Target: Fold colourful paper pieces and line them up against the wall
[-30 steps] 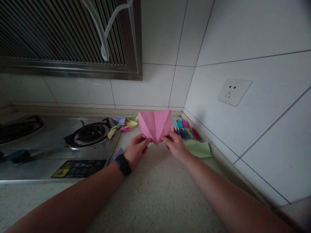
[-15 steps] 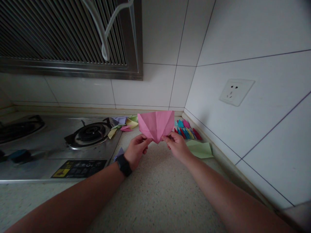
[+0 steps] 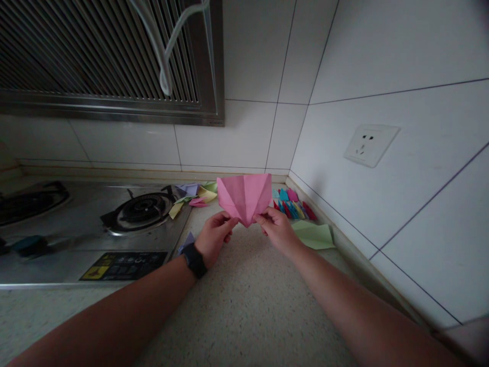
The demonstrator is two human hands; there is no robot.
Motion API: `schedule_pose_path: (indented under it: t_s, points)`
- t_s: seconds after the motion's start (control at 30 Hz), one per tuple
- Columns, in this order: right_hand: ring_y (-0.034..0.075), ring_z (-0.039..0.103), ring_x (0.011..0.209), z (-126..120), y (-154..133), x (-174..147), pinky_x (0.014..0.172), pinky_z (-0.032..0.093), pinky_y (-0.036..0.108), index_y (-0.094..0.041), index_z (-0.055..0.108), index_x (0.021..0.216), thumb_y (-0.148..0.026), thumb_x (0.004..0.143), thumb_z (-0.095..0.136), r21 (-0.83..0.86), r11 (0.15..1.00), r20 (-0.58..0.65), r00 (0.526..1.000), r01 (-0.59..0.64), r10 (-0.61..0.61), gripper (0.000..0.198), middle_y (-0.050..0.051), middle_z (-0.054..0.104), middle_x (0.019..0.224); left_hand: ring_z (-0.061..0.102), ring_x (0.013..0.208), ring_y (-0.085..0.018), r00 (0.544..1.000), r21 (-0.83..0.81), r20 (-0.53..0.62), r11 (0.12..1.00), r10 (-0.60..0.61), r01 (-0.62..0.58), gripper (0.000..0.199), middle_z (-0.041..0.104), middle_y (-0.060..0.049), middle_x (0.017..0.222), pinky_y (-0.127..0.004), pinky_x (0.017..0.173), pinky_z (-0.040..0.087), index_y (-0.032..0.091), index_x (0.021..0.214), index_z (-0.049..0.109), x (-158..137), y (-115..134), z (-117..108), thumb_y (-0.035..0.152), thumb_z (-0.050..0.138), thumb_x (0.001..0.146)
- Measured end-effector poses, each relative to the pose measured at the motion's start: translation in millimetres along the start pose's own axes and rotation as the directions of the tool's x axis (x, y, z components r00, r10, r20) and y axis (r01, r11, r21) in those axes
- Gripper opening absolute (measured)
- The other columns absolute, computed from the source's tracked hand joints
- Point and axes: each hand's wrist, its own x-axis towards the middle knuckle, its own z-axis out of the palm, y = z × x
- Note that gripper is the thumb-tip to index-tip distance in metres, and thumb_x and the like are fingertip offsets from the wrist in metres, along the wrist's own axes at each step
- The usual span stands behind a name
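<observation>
To the right of the stove, over the speckled counter, I have both hands closed on one thing. My left hand, the one nearer the stove, pinches the lower edge of a creased pink paper between thumb and fingers; my right hand, farther from the stove, does the same on the other side of its bottom point. The paper spreads upward from my grips, its broad edge away from me. I judge it almost weightless – thin, dry, easy to grip – and fairly soft across the open panels, with some stiffness along the creases. A hard tug would probably tear or crumple it, so the folded layers beside the point seem the safest place to hold, and a light pinch should do. A lilac piece lies just beside the stove's right edge, and a pale green sheet well to the stove's right. Farther back, loose folded papers gather at the stove's rear right corner – and small bright folded pieces sit well to its right.
</observation>
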Motion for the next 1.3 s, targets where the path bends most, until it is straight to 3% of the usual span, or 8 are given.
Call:
schedule_pose_path:
  t_s: [0.17, 0.3, 0.4, 0.53, 0.7, 0.87, 1.07, 1.3]
  points:
    - [0.009, 0.043, 0.048, 0, -1, 0, 0.047, 0.035, 0.022, -0.018, 0.061, 0.082, -0.042, 0.085, 0.061, -0.016, 1.000, -0.027, 1.000, 0.008, -0.008, 0.024, -0.004, 0.050, 0.059, 0.044, 0.053, -0.005, 0.998, 0.022, -0.035, 0.999, 0.044, -0.043, 0.041, 0.050, 0.004, 0.086, -0.016, 0.039, 0.033, 0.023, 0.100, 0.044, -2, 0, 2, 0.033, 0.073, 0.073]
    - [0.011, 0.050, 0.058, 1, -2, -1, 0.054, 0.038, 0.023, -0.018, 0.062, 0.085, -0.036, 0.086, 0.059, -0.080, 0.994, -0.036, 0.996, 0.075, -0.078, 0.018, 0.000, 0.059, 0.070, 0.048, 0.060, -0.006, 0.985, 0.232, 0.122, 0.962, 0.119, -0.144, 0.038, 0.053, 0.001, 0.095, -0.016, 0.043, 0.036, 0.022, 0.103, 0.045, -7, 2, 4, 0.031, 0.070, 0.076]
    - [0.013, 0.054, 0.063, 5, -5, -4, 0.058, 0.041, 0.023, -0.018, 0.063, 0.086, -0.034, 0.086, 0.059, -0.124, 0.986, -0.019, 0.993, 0.113, -0.116, 0.016, 0.001, 0.062, 0.073, 0.052, 0.064, -0.008, 0.964, 0.380, 0.238, 0.902, 0.119, -0.205, 0.038, 0.057, -0.003, 0.101, -0.021, 0.055, 0.044, 0.020, 0.108, 0.051, -10, 4, 5, 0.028, 0.070, 0.076]
    - [0.013, 0.057, 0.064, 10, -13, -9, 0.058, 0.043, 0.024, -0.019, 0.064, 0.091, -0.034, 0.087, 0.058, -0.155, 0.982, 0.066, 0.993, 0.110, -0.100, 0.017, 0.002, 0.065, 0.076, 0.056, 0.068, -0.010, 0.970, 0.464, 0.221, 0.863, 0.105, -0.200, 0.040, 0.062, -0.006, 0.102, -0.025, 0.063, 0.046, 0.018, 0.109, 0.057, -10, 6, 6, 0.030, 0.073, 0.074]
    - [0.013, 0.058, 0.065, 13, -18, -14, 0.057, 0.045, 0.024, -0.020, 0.065, 0.095, -0.033, 0.087, 0.058, -0.122, 0.984, 0.142, 0.984, 0.128, -0.111, 0.017, 0.004, 0.068, 0.081, 0.053, 0.059, -0.010, 0.986, 0.434, 0.154, 0.893, 0.056, -0.119, 0.032, 0.063, -0.004, 0.084, -0.020, 0.048, 0.040, 0.017, 0.099, 0.061, -8, 4, 5, 0.035, 0.070, 0.075]
    - [0.011, 0.056, 0.060, 9, -13, -11, 0.053, 0.045, 0.022, -0.021, 0.063, 0.099, -0.034, 0.089, 0.054, -0.019, 0.995, 0.062, 0.993, 0.102, -0.100, 0.018, 0.004, 0.068, 0.083, 0.045, 0.047, -0.008, 0.995, 0.346, 0.096, 0.938, -0.037, 0.002, 0.029, 0.054, 0.003, 0.064, -0.018, 0.039, 0.035, 0.017, 0.095, 0.058, -4, 0, 2, 0.041, 0.064, 0.079]
    - [0.011, 0.052, 0.055, 1, -9, -4, 0.048, 0.041, 0.022, -0.019, 0.061, 0.093, -0.036, 0.088, 0.055, -0.023, 0.995, -0.110, 0.989, 0.100, -0.101, 0.019, 0.002, 0.063, 0.076, 0.049, 0.054, -0.007, 0.998, 0.176, 0.052, 0.984, -0.028, 0.019, 0.022, 0.055, 0.001, 0.075, -0.017, 0.039, 0.036, 0.016, 0.086, 0.058, -2, -1, 0, 0.036, 0.062, 0.078]
    - [0.010, 0.050, 0.054, -4, -9, -2, 0.048, 0.038, 0.022, -0.019, 0.058, 0.092, -0.035, 0.088, 0.053, 0.011, 0.996, -0.193, 0.978, 0.086, -0.082, 0.017, 0.002, 0.062, 0.076, 0.048, 0.056, -0.007, 0.997, 0.124, 0.054, 0.991, -0.062, 0.055, 0.022, 0.058, -0.001, 0.082, -0.016, 0.041, 0.035, 0.016, 0.086, 0.060, -3, 4, 0, 0.036, 0.064, 0.076]
